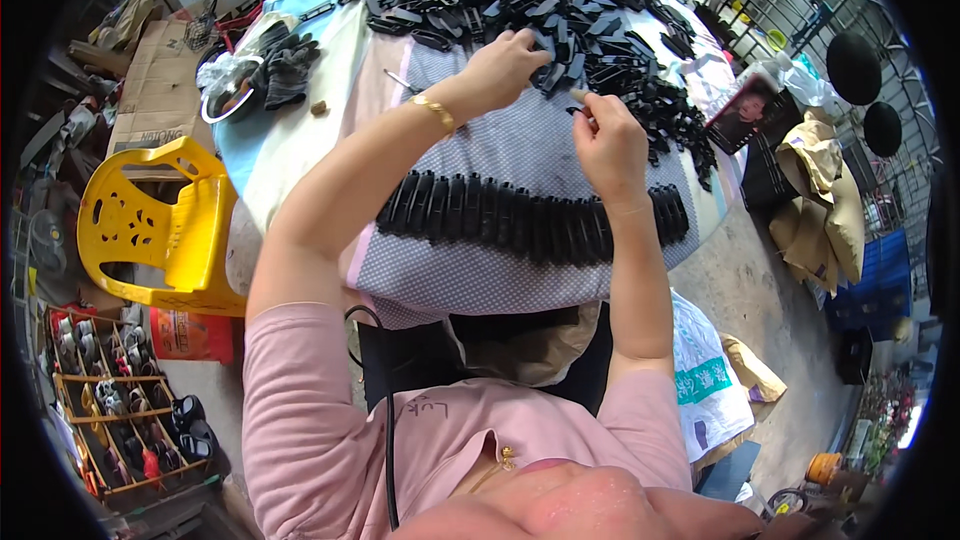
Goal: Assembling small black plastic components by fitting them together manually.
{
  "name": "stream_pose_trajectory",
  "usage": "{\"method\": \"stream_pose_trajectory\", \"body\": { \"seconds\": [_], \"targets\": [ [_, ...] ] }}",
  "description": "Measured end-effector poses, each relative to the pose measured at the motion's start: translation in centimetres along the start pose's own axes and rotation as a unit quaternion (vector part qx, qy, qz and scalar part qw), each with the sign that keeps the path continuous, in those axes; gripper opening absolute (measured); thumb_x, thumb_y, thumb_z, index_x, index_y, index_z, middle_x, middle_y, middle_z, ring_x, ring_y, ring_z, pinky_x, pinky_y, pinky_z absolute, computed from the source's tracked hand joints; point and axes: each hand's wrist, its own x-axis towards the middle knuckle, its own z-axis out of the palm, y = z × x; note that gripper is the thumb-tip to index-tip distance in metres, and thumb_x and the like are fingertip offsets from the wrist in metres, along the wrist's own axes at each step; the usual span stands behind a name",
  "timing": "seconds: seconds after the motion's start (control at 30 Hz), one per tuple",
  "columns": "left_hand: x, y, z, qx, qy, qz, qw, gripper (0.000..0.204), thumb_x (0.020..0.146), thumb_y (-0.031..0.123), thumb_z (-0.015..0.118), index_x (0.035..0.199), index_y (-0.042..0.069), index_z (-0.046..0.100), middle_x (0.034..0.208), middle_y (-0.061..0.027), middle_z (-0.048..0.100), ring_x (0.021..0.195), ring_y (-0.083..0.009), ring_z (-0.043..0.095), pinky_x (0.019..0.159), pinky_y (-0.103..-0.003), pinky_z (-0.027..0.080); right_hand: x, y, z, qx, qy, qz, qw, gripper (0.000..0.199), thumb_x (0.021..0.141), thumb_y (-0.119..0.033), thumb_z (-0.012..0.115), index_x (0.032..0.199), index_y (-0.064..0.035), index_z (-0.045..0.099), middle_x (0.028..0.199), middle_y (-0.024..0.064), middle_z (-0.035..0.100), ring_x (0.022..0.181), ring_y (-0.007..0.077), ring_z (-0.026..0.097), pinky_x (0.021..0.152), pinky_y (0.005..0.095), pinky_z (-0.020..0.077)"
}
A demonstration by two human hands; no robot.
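A big heap of small, narrow black plastic pieces [590, 25] covers the far side of the cloth-covered table. My left hand [503, 70] reaches to the near edge of the heap, its fingers bent and bunched; what they hold, if anything, is hidden. To the right, my right hand [612, 145] is raised over the cloth, thumb and fingers pinched on a small dark piece [577, 110], mostly covered by the fingers. A long row of black pieces [500, 218] stands side by side nearer to me, and my right forearm crosses above it.
Dark gloves [290, 68] and a white-rimmed container [228, 90] lie at the table's left. A yellow plastic chair [195, 225] stands beside it, near a shoe rack [115, 400]. Brown paper bags [820, 205] sit on the right, and a white sack [705, 375] is below the table edge.
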Motion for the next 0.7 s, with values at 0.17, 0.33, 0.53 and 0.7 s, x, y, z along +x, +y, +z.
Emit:
{"method": "stream_pose_trajectory", "body": {
  "seconds": [0.17, 0.33, 0.53, 0.7],
  "targets": [
    [2.8, -2.1, 2.8, 0.095, -0.033, 0.107, 0.989, 0.022, 0.072, 0.005, 0.055, 0.092, 0.01, 0.063, 0.113, -0.0099, 0.051, 0.107, -0.0268, 0.047, 0.087, -0.034, 0.043, -0.1, 0.2, 0.2, 0.045, 0.009, -0.017, 0.999, 0.011, 0.073, -0.004, 0.061, 0.084, -0.0035, 0.064, 0.074, 0.0101, 0.06, 0.06, 0.0223, 0.059, 0.055, 0.0301, 0.0477],
    [2.3, -1.7, 0.1, -0.319, 0.032, -0.042, 0.946, 0.024, 0.078, 0.009, 0.061, 0.1, 0.002, 0.06, 0.103, -0.0086, 0.06, 0.097, -0.0225, 0.057, 0.085, -0.03, 0.046, 0.2, -0.2, -0.7, 0.11, 0.061, 0.015, 0.992, 0.008, 0.075, -0.003, 0.063, 0.082, 0.0005, 0.063, 0.074, 0.01, 0.06, 0.057, 0.0187, 0.058, 0.052, 0.026, 0.0464],
    [-4.5, 2.3, -3.2, -0.77, -0.096, -0.202, 0.598, 0.036, 0.087, 0.02, 0.055, 0.116, 0.0, 0.049, 0.101, -0.0077, 0.059, 0.091, -0.017, 0.061, 0.08, -0.032, 0.052, 0.3, -2.1, -1.2, 0.176, 0.132, -0.049, 0.974, 0.008, 0.075, -0.002, 0.064, 0.081, 0.0012, 0.06, 0.072, 0.0087, 0.059, 0.055, 0.0154, 0.057, 0.049, 0.0243, 0.046],
    [-7.0, 4.8, -4.0, -0.792, -0.074, -0.251, 0.552, 0.031, 0.089, 0.017, 0.053, 0.113, -0.001, 0.049, 0.093, -0.0059, 0.059, 0.082, -0.0135, 0.061, 0.075, -0.027, 0.053, -0.1, -2.7, -0.8, 0.161, 0.104, -0.104, 0.976, 0.01, 0.071, -0.004, 0.064, 0.079, -0.0013, 0.059, 0.074, 0.0101, 0.059, 0.063, 0.0266, 0.059, 0.054, 0.0327, 0.0488]
  ]
}}
